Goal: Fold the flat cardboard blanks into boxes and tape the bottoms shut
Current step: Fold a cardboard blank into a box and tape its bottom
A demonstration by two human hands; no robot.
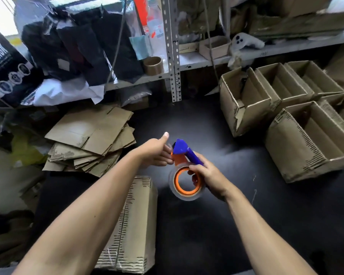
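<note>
Both hands' fingers grip tape dispenser (184,155).

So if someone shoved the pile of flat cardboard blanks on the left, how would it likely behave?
The pile of blanks is fanned out with edges misaligned, so a push would probably slide the top sheets off rather than move the pile as one. Single sheets look thin and creased, likely bending at the folds when lifted. They look light, and lying flat they should not tip.
</note>
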